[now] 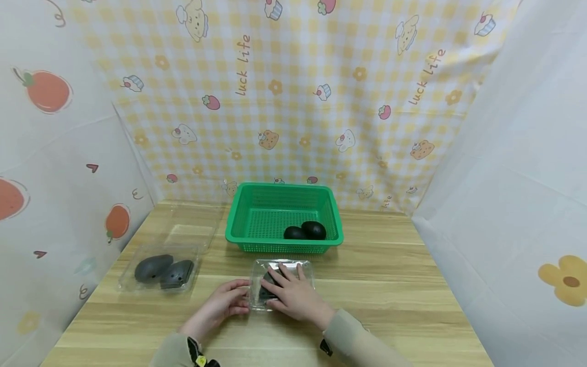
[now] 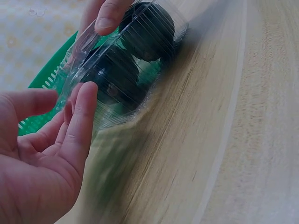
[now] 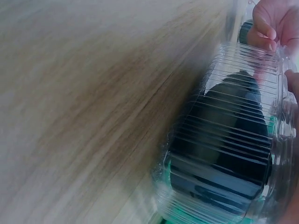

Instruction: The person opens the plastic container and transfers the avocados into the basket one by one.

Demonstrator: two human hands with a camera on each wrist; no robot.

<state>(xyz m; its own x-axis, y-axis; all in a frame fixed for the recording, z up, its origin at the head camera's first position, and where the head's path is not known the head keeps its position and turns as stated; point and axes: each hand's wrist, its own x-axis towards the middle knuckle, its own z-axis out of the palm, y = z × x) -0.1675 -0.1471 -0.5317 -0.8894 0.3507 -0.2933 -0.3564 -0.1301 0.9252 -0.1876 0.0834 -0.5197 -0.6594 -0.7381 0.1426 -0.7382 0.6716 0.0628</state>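
Fingers [image 1: 287,272] of our right hand [image 1: 300,299] lay spread on the clear box [image 1: 257,270], near centre, with dark objects [image 2: 149,35] inside; our left hand [image 1: 224,302] rested loosely, fingers parted, at its left edge. Our green basket [image 1: 275,241] stood beyond.

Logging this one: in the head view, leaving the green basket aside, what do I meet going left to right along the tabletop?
Open clear box with two dark objects, left hand, second clear box, right sleeve. The right hand overlaps the second clear box, so it is left out.
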